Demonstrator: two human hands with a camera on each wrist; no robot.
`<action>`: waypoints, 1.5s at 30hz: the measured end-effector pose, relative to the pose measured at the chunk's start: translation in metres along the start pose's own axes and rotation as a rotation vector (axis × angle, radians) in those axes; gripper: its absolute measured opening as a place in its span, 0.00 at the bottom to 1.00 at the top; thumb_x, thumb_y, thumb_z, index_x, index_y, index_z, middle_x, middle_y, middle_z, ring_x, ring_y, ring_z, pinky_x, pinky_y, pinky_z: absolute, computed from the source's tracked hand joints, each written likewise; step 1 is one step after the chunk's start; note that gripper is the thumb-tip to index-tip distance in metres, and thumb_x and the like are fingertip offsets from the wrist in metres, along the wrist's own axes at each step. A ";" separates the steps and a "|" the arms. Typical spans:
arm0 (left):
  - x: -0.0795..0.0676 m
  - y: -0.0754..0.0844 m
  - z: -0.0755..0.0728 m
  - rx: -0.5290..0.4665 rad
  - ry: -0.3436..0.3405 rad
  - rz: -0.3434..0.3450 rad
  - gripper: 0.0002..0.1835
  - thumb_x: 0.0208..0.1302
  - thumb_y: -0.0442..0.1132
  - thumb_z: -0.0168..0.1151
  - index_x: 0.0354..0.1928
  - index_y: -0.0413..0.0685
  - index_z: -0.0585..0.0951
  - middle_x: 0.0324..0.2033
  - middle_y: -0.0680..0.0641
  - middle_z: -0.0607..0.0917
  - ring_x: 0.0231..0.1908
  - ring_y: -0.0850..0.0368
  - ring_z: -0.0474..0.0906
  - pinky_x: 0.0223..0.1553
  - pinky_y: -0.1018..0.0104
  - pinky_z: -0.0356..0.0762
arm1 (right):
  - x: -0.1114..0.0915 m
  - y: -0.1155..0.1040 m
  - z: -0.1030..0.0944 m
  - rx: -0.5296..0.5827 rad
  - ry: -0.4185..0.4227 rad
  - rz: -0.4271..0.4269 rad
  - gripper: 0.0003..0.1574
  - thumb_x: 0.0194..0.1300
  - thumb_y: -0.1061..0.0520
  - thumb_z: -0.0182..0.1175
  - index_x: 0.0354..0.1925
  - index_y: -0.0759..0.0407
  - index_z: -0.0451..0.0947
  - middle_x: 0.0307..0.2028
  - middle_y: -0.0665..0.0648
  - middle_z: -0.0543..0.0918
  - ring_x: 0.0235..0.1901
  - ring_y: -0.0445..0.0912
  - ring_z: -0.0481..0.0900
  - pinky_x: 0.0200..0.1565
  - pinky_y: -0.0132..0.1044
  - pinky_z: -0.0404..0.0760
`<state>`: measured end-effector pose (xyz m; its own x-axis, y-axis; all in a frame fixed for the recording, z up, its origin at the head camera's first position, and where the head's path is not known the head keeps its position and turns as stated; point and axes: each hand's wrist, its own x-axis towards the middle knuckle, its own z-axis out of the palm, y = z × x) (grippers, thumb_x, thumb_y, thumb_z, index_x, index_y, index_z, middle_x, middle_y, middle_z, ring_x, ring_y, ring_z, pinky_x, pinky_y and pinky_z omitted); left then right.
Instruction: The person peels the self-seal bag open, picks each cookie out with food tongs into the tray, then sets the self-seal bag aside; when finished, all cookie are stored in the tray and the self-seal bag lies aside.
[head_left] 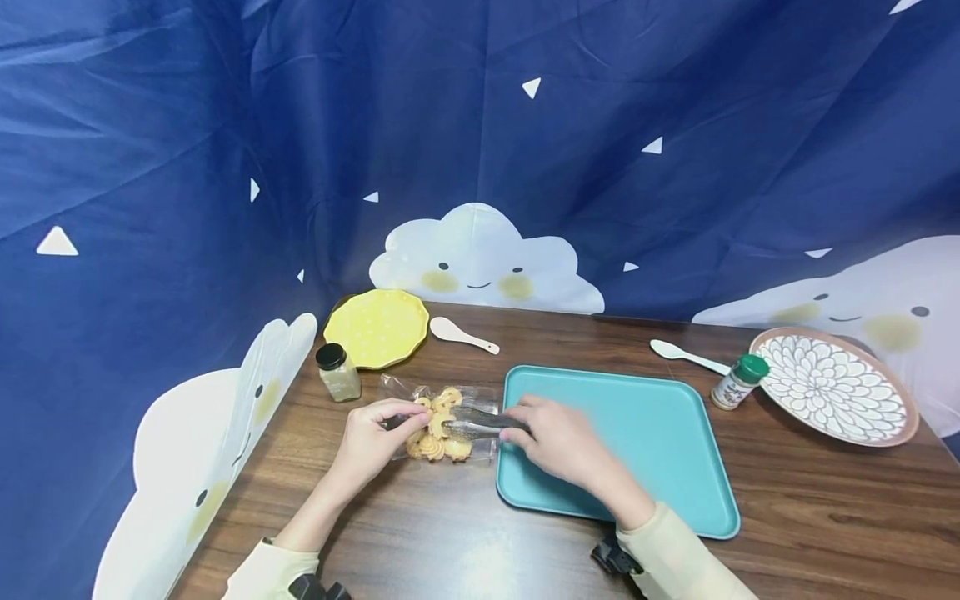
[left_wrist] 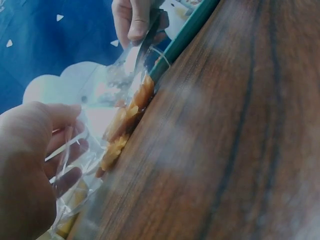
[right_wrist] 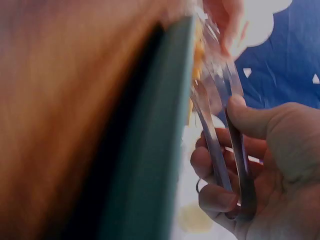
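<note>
Flower-shaped cookies [head_left: 432, 448] sit in a clear plastic bag [left_wrist: 75, 150] left of the tray. My left hand [head_left: 372, 435] pinches the bag's left edge between thumb and fingers. From the other side, my right hand [head_left: 561, 439] grips a pair of metal tongs [right_wrist: 216, 150], thumb on one arm and fingers around the other. The tongs point left, their tips reaching in among the cookies at the bag. A slim gap shows between the two tong arms in the right wrist view. Beneath my right hand is the teal tray [head_left: 637, 450], its left edge beside the bag.
A yellow scalloped plate [head_left: 378, 327], a black-lidded jar [head_left: 341, 377] and a white spoon [head_left: 459, 334] stand at the back left. On the right are another white spoon [head_left: 686, 357], a green-capped shaker [head_left: 738, 383] and a petal-patterned plate [head_left: 832, 385]. A blue curtain [head_left: 480, 125] hangs behind the table.
</note>
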<state>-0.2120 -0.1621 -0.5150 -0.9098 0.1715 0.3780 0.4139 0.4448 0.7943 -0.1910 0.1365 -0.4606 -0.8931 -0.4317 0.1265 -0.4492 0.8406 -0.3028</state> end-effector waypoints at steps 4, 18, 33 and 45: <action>0.000 -0.002 0.000 0.010 -0.007 -0.010 0.09 0.61 0.51 0.73 0.39 0.58 0.91 0.40 0.60 0.92 0.44 0.67 0.88 0.48 0.64 0.86 | 0.000 -0.010 0.009 0.019 0.019 0.020 0.23 0.70 0.38 0.61 0.55 0.49 0.84 0.43 0.48 0.85 0.41 0.46 0.84 0.39 0.45 0.85; -0.001 -0.001 0.000 0.009 -0.005 -0.015 0.09 0.60 0.50 0.74 0.38 0.57 0.91 0.40 0.60 0.92 0.45 0.67 0.87 0.49 0.61 0.86 | -0.003 -0.018 0.011 0.069 0.072 0.058 0.19 0.65 0.43 0.69 0.49 0.50 0.85 0.42 0.50 0.87 0.39 0.46 0.84 0.35 0.45 0.83; -0.001 0.000 0.001 0.005 0.009 0.014 0.07 0.60 0.49 0.74 0.38 0.58 0.91 0.40 0.59 0.92 0.43 0.67 0.88 0.47 0.61 0.87 | -0.002 -0.022 0.013 0.164 -0.004 0.172 0.22 0.67 0.41 0.66 0.51 0.52 0.84 0.49 0.52 0.87 0.50 0.52 0.85 0.50 0.52 0.85; -0.004 0.000 0.001 0.012 0.007 0.013 0.07 0.61 0.49 0.73 0.39 0.58 0.91 0.40 0.57 0.92 0.43 0.67 0.88 0.46 0.60 0.87 | -0.006 -0.021 0.013 0.074 0.123 0.140 0.07 0.63 0.45 0.70 0.38 0.42 0.84 0.37 0.42 0.85 0.36 0.42 0.83 0.33 0.42 0.79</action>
<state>-0.2086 -0.1616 -0.5167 -0.9041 0.1716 0.3914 0.4252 0.4534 0.7834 -0.1759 0.1174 -0.4677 -0.9450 -0.2652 0.1912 -0.3213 0.8614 -0.3933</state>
